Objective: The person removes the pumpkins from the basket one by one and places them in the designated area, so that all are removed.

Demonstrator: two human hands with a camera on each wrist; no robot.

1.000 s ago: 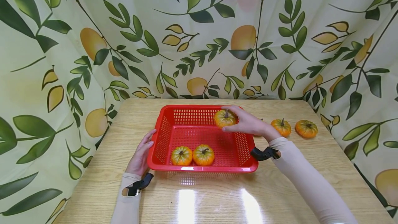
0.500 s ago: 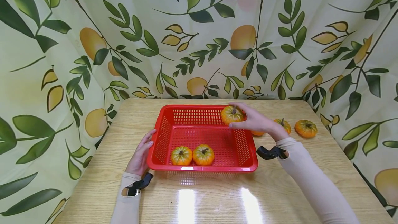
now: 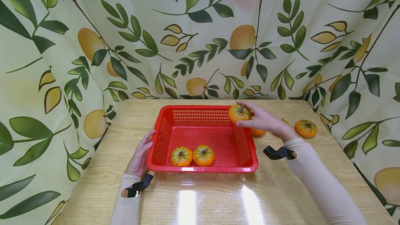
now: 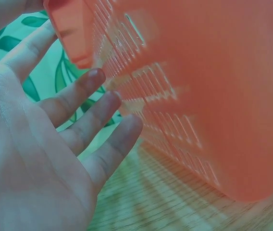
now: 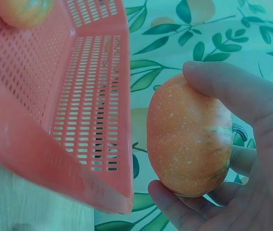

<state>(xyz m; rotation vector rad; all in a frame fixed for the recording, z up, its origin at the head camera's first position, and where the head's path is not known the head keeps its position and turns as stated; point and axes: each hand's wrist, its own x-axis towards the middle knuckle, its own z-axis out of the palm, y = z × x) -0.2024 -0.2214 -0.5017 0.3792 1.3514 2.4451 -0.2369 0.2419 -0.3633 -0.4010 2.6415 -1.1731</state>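
One mini pumpkin, gripped between curved thumb and fingers of right hand, red basket left of fingertips; probably light, stiff, smooth, best pinched round its sides. Left hand nearly straight-fingered beside basket.

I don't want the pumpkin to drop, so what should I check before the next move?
1. Held pumpkin secure: ok; the right grip has its thumb on one side, fingers on the other.
2. Clear of the red basket: ok; the right wrist view shows a gap.
3. Basket upright on the wooden table: ok.
4. Basket steadied: cannot tell; the left grip is at its left side, how firmly isn't clear.
5. Left inside pumpkin and right inside pumpkin stem-up: ok.
6. Table pumpkins all in plain view: not ok; the far-right pumpkin shows fully, others are partly hidden.
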